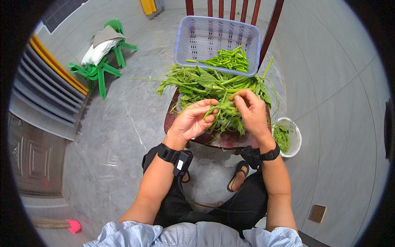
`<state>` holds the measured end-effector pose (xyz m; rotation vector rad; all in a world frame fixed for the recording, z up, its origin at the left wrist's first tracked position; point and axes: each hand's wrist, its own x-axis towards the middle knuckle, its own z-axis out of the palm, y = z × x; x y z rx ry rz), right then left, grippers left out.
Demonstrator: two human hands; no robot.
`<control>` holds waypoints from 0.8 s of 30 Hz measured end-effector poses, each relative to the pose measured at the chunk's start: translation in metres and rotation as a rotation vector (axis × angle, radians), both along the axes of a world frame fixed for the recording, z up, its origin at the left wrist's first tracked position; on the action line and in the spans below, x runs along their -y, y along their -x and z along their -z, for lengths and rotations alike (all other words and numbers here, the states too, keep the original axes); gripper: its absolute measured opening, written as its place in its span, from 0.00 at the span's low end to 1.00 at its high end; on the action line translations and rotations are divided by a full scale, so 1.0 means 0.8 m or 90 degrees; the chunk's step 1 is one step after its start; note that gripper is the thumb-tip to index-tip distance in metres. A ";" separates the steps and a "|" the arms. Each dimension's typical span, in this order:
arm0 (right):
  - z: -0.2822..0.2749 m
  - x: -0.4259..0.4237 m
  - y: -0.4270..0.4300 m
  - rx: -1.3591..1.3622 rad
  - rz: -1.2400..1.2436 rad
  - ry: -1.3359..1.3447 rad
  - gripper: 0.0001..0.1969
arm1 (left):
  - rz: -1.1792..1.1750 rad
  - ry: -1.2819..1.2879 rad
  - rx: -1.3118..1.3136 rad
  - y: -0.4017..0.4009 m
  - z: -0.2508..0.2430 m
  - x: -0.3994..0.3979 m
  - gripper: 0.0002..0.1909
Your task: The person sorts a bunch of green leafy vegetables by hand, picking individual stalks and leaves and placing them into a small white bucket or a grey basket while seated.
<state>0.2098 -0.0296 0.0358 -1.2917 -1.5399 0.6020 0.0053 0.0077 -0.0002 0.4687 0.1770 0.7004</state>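
Observation:
My left hand [196, 119] holds the stem of a leafy green vine shoot [226, 108] between thumb and fingers. At the shoot's other side, my right hand [251, 109] pinches with thumb and forefinger; what is between those fingertips is too small to tell. Beneath and behind both hands, a heap of leafy vine greens with curling tendrils [205, 80] covers much of the seat of a dark red wooden chair [222, 140]. Behind the heap, a blue-grey plastic basket [217, 21] holds short cut green stems [230, 60] at its near right side.
Right of the chair stands a white-lined bin [295, 140] with leaf scraps inside. Green plastic stools [103, 72] bearing a white bag [100, 51] stand at the upper left. The chair's slatted back [233, 9] rises behind the basket. My feet are below the chair's front edge.

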 end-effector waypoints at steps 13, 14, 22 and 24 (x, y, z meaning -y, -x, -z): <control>0.007 0.001 0.017 0.004 -0.141 0.123 0.08 | -0.240 -0.245 -0.257 -0.011 -0.019 0.010 0.12; 0.007 0.001 0.018 0.000 -0.138 0.124 0.08 | -0.281 -0.333 -0.319 -0.014 -0.020 0.012 0.12; 0.004 0.002 0.027 0.117 -0.123 -0.019 0.07 | -0.373 -0.423 -0.482 -0.023 -0.017 0.020 0.08; 0.003 0.002 0.027 0.108 -0.121 -0.025 0.06 | -0.352 -0.398 -0.464 -0.022 -0.018 0.018 0.08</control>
